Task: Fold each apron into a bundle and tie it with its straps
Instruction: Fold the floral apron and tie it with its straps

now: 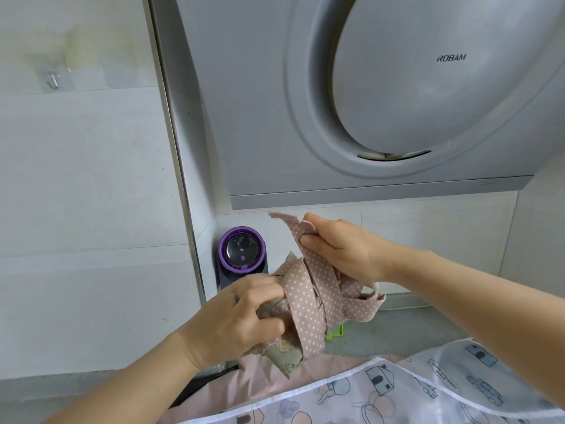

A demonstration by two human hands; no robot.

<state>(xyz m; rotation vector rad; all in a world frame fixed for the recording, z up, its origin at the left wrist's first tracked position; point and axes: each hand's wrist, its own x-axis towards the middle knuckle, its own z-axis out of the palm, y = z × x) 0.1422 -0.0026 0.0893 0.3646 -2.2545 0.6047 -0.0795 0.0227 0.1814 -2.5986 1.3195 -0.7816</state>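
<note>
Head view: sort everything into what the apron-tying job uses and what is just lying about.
In use: left hand gripping the folded bundle; right hand pinching the dotted strap; printed apron lying below, likely next.
Lying about: purple-ringed device; green plastic piece; range hood; wall hook.

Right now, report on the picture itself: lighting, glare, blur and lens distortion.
Head view: soft, even light, no hard shadows; a small glare spot on the glossy face of the purple-ringed round device; wide-angle bending curves the left edge of the grey range hood; the pink polka-dot fabric strap, gripped by the left hand and right hand, is sharp, its dots distinct.
</note>
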